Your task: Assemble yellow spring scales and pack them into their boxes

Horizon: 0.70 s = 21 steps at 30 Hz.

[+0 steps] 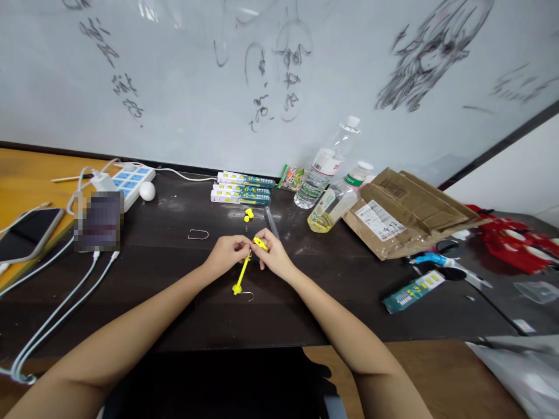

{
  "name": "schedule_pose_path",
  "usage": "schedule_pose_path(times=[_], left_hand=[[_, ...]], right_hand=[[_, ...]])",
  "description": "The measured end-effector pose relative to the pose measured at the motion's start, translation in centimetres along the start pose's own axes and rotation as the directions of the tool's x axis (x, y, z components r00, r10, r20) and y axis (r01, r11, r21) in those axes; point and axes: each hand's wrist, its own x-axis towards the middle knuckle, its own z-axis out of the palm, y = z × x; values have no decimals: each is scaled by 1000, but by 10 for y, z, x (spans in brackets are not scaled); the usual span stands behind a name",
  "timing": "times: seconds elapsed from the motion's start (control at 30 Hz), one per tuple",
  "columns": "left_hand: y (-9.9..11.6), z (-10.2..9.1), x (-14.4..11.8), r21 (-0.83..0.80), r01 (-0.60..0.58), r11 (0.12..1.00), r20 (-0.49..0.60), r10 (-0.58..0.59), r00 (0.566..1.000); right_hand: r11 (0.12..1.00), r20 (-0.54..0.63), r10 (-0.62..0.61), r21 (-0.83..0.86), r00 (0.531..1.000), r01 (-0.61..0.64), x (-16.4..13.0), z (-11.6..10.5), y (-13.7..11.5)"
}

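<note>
Two bare forearms reach in from 6 o'clock over a dark table point(183, 326), meeting at its centre. Left hand point(227, 254) is curled nearly closed, fingertips pinching the upper end of a thin yellow rod point(243, 273); right hand point(274, 255) is likewise curled, thumb and forefinger gripping a small yellow piece point(260, 244) at the rod's top. From the hands, the rod slants down toward 7 o'clock, its flared base touching the table beside a wire hook point(248, 294).

At 12 o'clock from the hands lie two loose yellow caps point(248, 215) and, further back, three stacked boxes point(243, 189) against the whiteboard point(183, 81). A bent wire clip point(198, 234) rests at 10 o'clock, with a power strip point(131, 180) and white cables point(56, 308) farther out that way. A phone point(27, 233) sits on the orange surface at 9 o'clock. Toward 2 o'clock stand a water bottle point(325, 166) and a flattened cardboard parcel point(406, 212); pliers point(441, 263) and a green pack point(413, 291) lie at 3 o'clock.
</note>
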Motion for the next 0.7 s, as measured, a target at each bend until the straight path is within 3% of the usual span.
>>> schedule_pose_path(times=[0.2,0.37,0.5,0.7], left_hand=[[0,3,4,-312,176,934,39,-173,984],[2,6,3,-479,291,828,93,-282,955],[2,7,2,-529,348,774,135,-329,935],[1,4,3,-499,397,770,171,-362,916]], right_hand=[[993,-16,10,118,1000,-8,5,-5,0],[998,-51,-10,67,999,13,6,-8,-2],[999,-55,-32,16,998,33,6,-13,0],[1000,-6,-25,6,1000,25,5,-16,1]])
